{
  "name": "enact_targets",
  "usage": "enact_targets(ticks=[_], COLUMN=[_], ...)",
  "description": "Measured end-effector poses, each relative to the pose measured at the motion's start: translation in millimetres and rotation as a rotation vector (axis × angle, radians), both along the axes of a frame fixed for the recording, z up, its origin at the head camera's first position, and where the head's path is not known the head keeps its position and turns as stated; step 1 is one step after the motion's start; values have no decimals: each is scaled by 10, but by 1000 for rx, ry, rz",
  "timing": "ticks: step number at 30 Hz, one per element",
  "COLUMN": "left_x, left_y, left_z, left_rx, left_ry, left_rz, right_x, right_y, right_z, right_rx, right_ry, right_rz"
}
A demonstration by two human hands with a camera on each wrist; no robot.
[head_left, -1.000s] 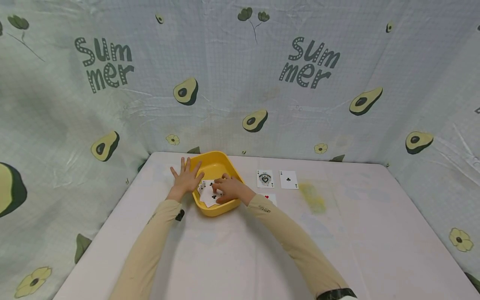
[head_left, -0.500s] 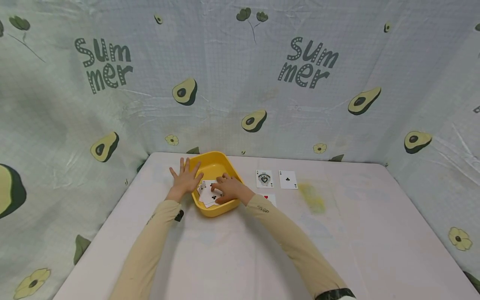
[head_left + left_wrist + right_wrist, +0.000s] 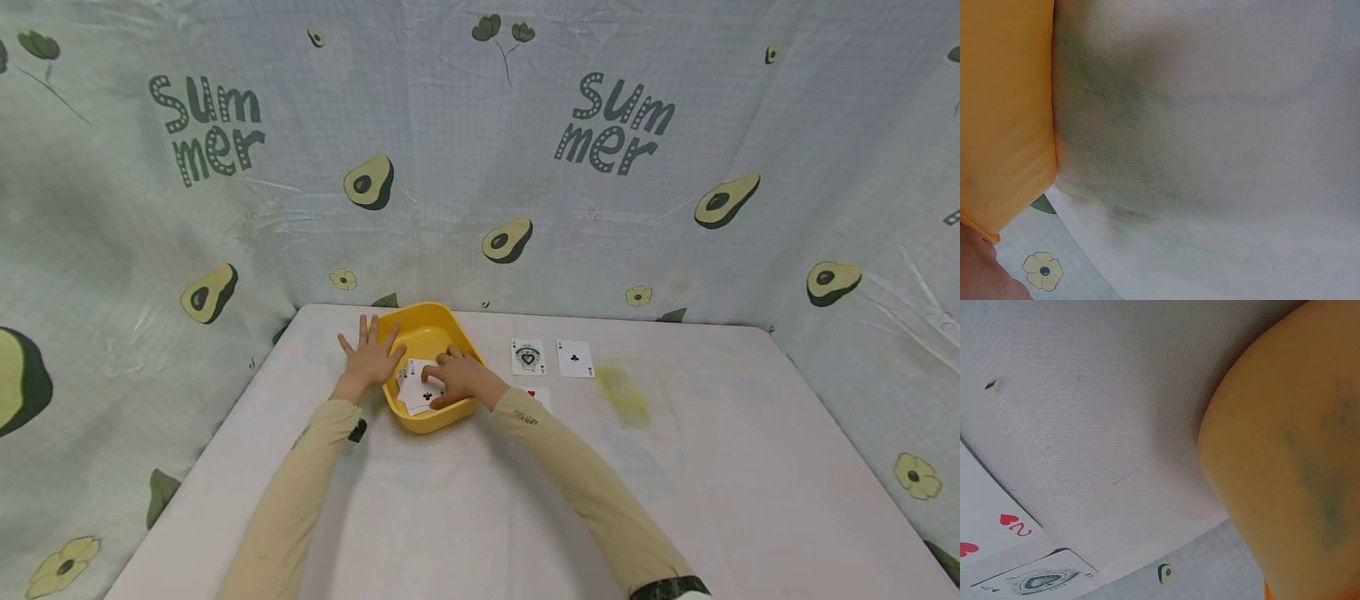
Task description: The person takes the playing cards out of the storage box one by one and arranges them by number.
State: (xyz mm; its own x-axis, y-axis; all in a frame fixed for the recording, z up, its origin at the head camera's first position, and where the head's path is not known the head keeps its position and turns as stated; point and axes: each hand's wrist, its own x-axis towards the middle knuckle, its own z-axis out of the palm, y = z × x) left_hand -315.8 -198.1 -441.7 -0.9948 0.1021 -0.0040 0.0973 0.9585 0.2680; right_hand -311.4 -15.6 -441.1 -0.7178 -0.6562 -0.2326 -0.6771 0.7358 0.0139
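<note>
A yellow plastic tray (image 3: 423,425) stands at the table's back left, with several white playing cards (image 3: 414,397) loosely piled inside it; clubs show on the top one. My left hand (image 3: 367,362), fingers spread and straight, rests at the tray's left rim. Reaching over the right rim, my right hand (image 3: 465,379) has its index finger and thumb bent over the pile; I cannot tell if they pinch a card. Both wrist views mostly catch the tray's outer wall (image 3: 1007,94), with a bit of the left hand (image 3: 985,272) at the lower left corner.
Right of the tray lie an ace of spades (image 3: 528,357) and an ace of clubs (image 3: 576,360), face up. A two of hearts (image 3: 985,506) lies nearer, partly behind the right forearm in the head view. A printed cloth (image 3: 435,125) hangs behind the table.
The top card in the tray has shifted slightly under the right hand's fingers. The left hand and the tray keep their places.
</note>
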Motion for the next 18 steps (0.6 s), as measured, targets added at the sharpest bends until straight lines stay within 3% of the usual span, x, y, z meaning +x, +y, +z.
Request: enact_targets(ticks=[18], left_x=[-46], left_y=[-11], left_z=[25], left_rx=[-27], left_ry=[-48], left_rz=[6], right_x=[-62], right_y=[6], right_z=[51], right_rx=[56], right_ry=[142], right_rz=[-13])
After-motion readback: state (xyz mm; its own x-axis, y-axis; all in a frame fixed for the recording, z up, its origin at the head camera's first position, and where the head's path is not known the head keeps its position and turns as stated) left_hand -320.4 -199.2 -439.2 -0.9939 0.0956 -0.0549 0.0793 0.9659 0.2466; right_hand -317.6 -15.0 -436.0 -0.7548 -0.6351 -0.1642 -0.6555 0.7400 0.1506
